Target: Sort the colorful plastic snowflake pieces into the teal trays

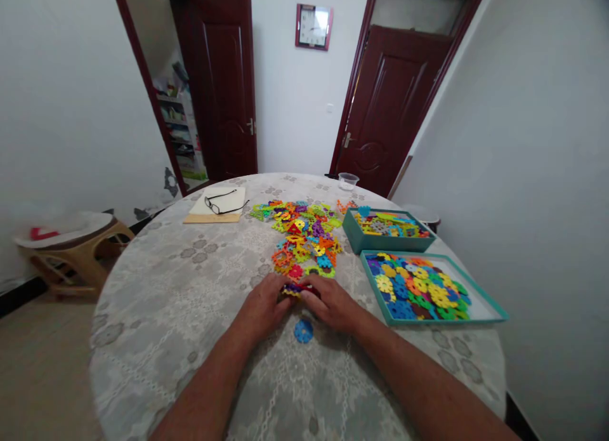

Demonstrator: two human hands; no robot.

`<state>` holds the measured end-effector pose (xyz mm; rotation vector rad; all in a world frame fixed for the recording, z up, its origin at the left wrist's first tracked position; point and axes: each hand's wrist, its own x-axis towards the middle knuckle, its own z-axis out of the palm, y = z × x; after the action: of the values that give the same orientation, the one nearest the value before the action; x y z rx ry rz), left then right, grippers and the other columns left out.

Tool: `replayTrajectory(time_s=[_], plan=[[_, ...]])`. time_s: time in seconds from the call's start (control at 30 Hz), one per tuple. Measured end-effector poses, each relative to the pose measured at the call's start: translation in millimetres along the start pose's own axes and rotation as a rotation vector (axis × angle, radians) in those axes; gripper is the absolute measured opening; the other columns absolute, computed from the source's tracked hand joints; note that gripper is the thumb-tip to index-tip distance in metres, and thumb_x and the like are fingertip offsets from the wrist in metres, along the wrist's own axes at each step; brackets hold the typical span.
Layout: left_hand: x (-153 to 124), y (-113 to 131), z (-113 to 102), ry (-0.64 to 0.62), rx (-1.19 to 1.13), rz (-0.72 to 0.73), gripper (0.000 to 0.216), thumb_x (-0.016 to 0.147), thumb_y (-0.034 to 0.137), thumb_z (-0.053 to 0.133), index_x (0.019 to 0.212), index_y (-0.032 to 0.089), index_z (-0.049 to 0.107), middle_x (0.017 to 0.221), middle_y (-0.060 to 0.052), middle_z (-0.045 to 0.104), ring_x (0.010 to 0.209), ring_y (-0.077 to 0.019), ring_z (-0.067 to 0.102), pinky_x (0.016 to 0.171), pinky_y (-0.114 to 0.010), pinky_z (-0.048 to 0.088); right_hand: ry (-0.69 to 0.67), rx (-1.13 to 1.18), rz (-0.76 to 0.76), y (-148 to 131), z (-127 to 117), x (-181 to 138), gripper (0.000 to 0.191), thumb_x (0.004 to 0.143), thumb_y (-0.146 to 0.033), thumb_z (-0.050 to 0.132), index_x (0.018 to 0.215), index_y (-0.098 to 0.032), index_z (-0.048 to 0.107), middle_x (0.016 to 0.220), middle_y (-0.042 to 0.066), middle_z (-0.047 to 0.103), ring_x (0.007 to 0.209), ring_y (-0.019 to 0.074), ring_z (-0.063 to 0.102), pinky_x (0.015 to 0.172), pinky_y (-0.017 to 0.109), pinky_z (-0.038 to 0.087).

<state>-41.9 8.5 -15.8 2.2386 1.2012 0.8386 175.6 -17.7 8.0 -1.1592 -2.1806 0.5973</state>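
Observation:
Both my hands meet at the middle of the round table. My left hand and my right hand are closed on a small cluster of joined plastic snowflake pieces, red, yellow and purple. A single blue snowflake piece lies on the cloth just below my hands. Beyond my fingers spreads a loose pile of colourful snowflake pieces.
A teal box and a teal lid tray, both holding more pieces, sit to the right. Black glasses rest on a tan booklet at the far left. A clear cup stands at the far edge. A wooden stool stands left of the table.

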Motion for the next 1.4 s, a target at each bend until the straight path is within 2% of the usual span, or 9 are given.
replayTrajectory(time_s=[0.13,0.3,0.43,0.63,0.83,0.97,1.13,1.27,1.4], plan=[[3,3,-3,-0.012,-0.042,-0.039,0.022,0.088,0.025,0.066,0.108,0.023,0.074,0.104,-0.005,0.071,0.103,-0.0231,0.065,0.092,-0.034,0.049,0.0,0.021,-0.008,-1,3,1,0.047,0.089,-0.023,0.069,0.136,-0.025,0.059,0.122,0.006,0.07,0.106,0.0216,0.064,0.093,0.031,0.047],[3,11,-3,-0.024,-0.149,-0.082,0.027,0.086,0.029,0.066,0.112,0.023,0.071,0.103,-0.003,0.073,0.086,-0.0189,0.066,0.081,-0.031,0.052,-0.063,-0.019,0.044,0,-17,1,0.033,0.085,-0.012,0.061,0.115,-0.023,0.069,0.103,0.001,0.074,0.091,0.0173,0.065,0.081,0.026,0.047],[4,8,-4,0.079,-0.051,-0.098,0.024,0.089,0.033,0.062,0.108,0.022,0.07,0.099,-0.005,0.071,0.078,-0.0182,0.065,0.077,-0.032,0.053,0.034,-0.028,0.159,17,-62,3,0.029,0.086,-0.014,0.057,0.11,-0.023,0.071,0.098,0.0,0.074,0.084,0.0163,0.065,0.076,0.026,0.047],[5,2,-6,0.163,0.057,-0.127,0.022,0.092,0.03,0.053,0.102,0.019,0.069,0.096,-0.007,0.07,0.081,-0.0203,0.066,0.082,-0.036,0.054,0.499,-0.384,0.307,73,-157,36,0.034,0.085,-0.016,0.056,0.116,-0.022,0.069,0.103,0.005,0.075,0.092,0.0208,0.067,0.084,0.031,0.049],[5,-2,-3,0.23,0.095,-0.12,0.019,0.092,0.027,0.053,0.1,0.019,0.068,0.099,-0.008,0.07,0.088,-0.0224,0.067,0.086,-0.038,0.054,0.585,-0.596,0.489,121,-208,71,0.041,0.082,-0.012,0.057,0.121,-0.013,0.07,0.116,0.016,0.073,0.107,0.0279,0.066,0.098,0.039,0.047],[5,-11,-1,0.301,0.157,-0.15,0.02,0.091,0.022,0.053,0.105,0.019,0.067,0.102,-0.009,0.07,0.1,-0.0248,0.067,0.095,-0.041,0.053,0.577,-0.601,0.465,129,-199,69,0.04,0.085,-0.011,0.053,0.122,-0.008,0.069,0.124,0.021,0.069,0.117,0.0297,0.063,0.107,0.041,0.043],[4,-18,4,0.313,0.206,-0.146,0.024,0.092,0.022,0.054,0.112,0.018,0.067,0.11,-0.012,0.07,0.109,-0.0266,0.064,0.103,-0.044,0.05,0.501,-0.568,0.329,101,-149,52,0.029,0.091,-0.016,0.05,0.111,-0.016,0.071,0.116,0.013,0.072,0.111,0.0246,0.065,0.104,0.036,0.045],[4,-16,5,0.275,0.22,-0.137,0.025,0.092,0.022,0.056,0.114,0.019,0.067,0.115,-0.011,0.07,0.113,-0.0267,0.063,0.106,-0.044,0.048,0.307,-0.494,0.16,55,-95,26,0.023,0.095,-0.019,0.05,0.105,-0.018,0.07,0.105,0.01,0.073,0.101,0.0231,0.066,0.096,0.034,0.047],[4,-12,3,0.224,0.242,-0.154,0.025,0.093,0.022,0.056,0.116,0.018,0.068,0.115,-0.011,0.07,0.114,-0.0267,0.062,0.107,-0.042,0.046,0.013,-0.479,0.224,19,-52,-14,0.02,0.095,-0.029,0.058,0.11,-0.021,0.068,0.108,0.01,0.07,0.096,0.0231,0.067,0.085,0.032,0.047]])
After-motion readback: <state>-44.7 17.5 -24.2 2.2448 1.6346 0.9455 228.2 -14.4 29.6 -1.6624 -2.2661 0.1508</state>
